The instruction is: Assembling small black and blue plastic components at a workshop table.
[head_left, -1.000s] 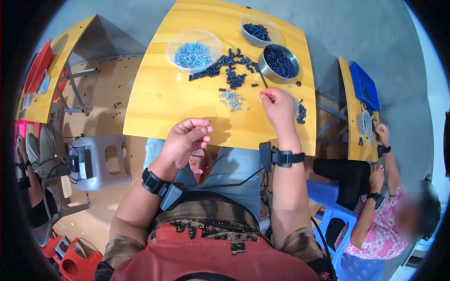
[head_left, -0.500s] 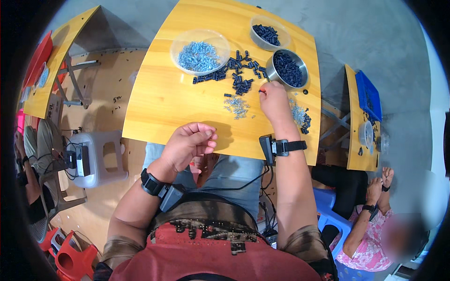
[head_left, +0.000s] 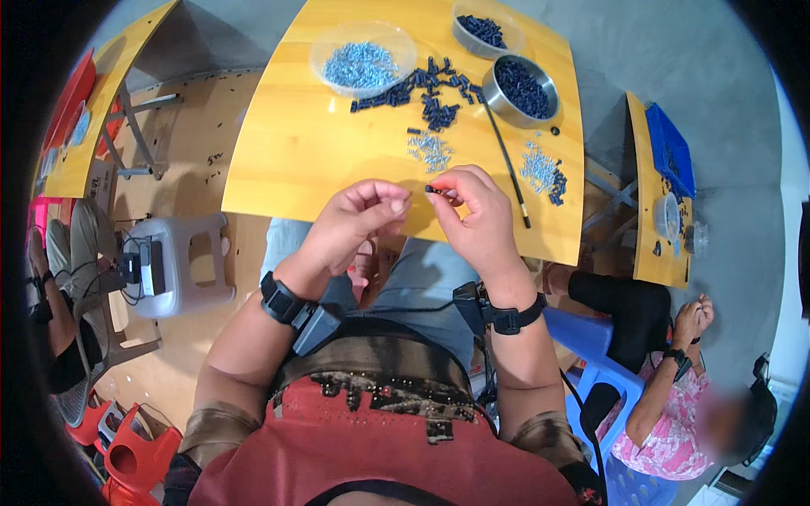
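Above the near edge of the yellow table [head_left: 278, 169], my right hand [head_left: 481, 219] pinches a small black part [head_left: 433, 189] between thumb and forefinger. Close by on its left is my left hand [head_left: 354, 223], fingers curled and thumb against the forefinger; whatever it may hold is hidden. Just beyond both hands lies a small heap of silver pin-like pieces [head_left: 431, 153]. Loose black cylindrical parts [head_left: 439, 112] spread behind it. A thin dark rod [head_left: 504, 156] with a pale tip lies on the tabletop to the right.
A clear bowl of silver pieces [head_left: 361, 66] stands back left. A metal bowl [head_left: 553, 97] and a plastic bowl [head_left: 456, 29] hold black parts. More silver pieces [head_left: 538, 169] lie right of the rod. A person in pink [head_left: 666, 426] sits at my right.
My right hand has come back from beside the metal bowl toward my left hand, bringing the black part. The rod now shows uncovered. The view has tilted, so the table sits higher.
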